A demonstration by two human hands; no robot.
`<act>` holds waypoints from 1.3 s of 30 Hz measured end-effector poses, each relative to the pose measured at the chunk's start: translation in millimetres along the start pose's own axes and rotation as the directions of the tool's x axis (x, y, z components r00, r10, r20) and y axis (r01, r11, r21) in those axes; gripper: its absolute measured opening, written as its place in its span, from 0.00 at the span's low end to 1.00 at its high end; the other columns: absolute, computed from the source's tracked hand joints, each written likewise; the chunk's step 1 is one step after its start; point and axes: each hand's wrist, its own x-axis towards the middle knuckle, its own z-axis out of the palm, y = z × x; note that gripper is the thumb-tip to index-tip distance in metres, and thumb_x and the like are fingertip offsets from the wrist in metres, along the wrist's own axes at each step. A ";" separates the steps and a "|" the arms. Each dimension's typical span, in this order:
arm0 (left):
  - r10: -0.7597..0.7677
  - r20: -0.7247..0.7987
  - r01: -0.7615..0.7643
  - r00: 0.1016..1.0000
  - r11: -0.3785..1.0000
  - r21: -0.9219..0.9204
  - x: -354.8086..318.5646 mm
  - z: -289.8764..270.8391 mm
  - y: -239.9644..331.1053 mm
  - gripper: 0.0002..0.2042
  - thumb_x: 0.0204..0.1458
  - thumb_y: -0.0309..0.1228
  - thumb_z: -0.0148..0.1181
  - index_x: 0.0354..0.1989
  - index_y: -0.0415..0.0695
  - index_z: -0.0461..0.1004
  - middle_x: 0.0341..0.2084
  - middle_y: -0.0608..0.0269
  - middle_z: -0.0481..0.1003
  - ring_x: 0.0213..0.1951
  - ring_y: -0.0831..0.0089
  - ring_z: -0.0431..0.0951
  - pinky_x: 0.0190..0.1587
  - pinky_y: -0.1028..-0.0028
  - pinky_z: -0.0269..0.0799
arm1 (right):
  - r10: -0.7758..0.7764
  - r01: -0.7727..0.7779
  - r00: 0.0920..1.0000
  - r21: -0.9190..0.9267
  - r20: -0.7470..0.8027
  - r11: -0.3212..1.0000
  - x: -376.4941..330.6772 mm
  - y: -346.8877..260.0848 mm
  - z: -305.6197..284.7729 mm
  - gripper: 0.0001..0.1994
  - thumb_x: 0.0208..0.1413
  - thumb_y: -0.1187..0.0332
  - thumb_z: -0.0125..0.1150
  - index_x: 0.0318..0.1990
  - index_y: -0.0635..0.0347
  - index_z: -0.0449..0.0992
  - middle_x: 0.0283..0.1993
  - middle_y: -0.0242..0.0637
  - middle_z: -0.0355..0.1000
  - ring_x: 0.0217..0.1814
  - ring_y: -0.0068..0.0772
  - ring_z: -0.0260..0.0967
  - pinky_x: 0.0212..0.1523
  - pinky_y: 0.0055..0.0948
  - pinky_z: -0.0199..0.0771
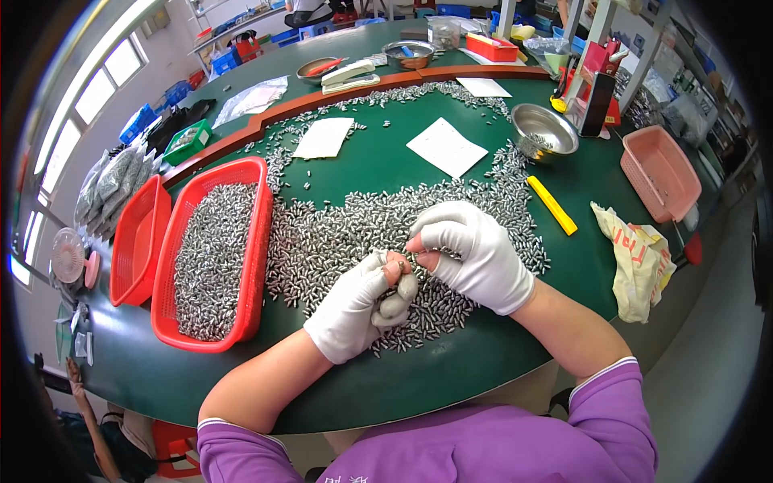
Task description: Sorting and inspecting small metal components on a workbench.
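Note:
My left hand (354,310), in a white glove with bare thumb and index tips, is closed, its fingers curled in. A small silvery metal part (402,265) seems to be pinched at its fingertips. Close beside it, my right hand (475,253), gloved the same way, is closed in a pinch with bare tips. What it holds, if anything, is too small to make out. Both hands are over a wide spread of small, shiny, ribbed metal parts (346,233) on the green table (322,394). The glove fingers on the left are stained grey.
A red basket (262,241) full of the same parts stands at left, beside another red basket (133,249). White papers (447,147) lie farther back. At right are a metal bowl (547,121), a yellow cutter-like tool (552,206), a pink basket (672,173) and a crumpled bag (632,258). A wooden border (250,133) edges the back.

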 end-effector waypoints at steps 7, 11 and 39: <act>0.142 -0.102 -0.135 0.985 0.988 0.074 -6.6 8.8 23.5 0.08 0.62 0.37 0.52 0.40 0.48 0.65 0.23 0.73 0.63 0.16 0.85 0.53 0.18 0.82 0.47 | -0.055 0.049 0.998 -0.135 -0.042 0.990 1.9 6.9 -2.1 0.12 0.41 0.77 0.69 0.37 0.58 0.79 0.38 0.37 0.75 0.41 0.40 0.73 0.41 0.33 0.74; 0.529 -0.292 -0.438 0.797 0.839 0.323 -18.0 1.8 57.3 0.09 0.61 0.39 0.56 0.41 0.49 0.67 0.23 0.73 0.65 0.17 0.85 0.56 0.16 0.83 0.48 | 0.035 -0.051 0.996 -0.178 -0.087 0.983 -3.3 18.4 -4.5 0.12 0.43 0.77 0.69 0.38 0.59 0.80 0.37 0.38 0.75 0.40 0.40 0.73 0.42 0.33 0.75; 0.952 0.245 0.207 0.184 -0.282 0.937 -112.3 -44.4 82.4 0.04 0.52 0.18 0.58 0.35 0.36 0.70 0.44 0.56 0.71 0.44 0.65 0.73 0.53 0.69 0.66 | 0.727 -0.696 0.625 -0.624 -0.284 0.354 -72.4 43.7 -144.7 0.19 0.51 0.56 0.65 0.50 0.52 0.78 0.45 0.42 0.76 0.47 0.41 0.75 0.50 0.35 0.74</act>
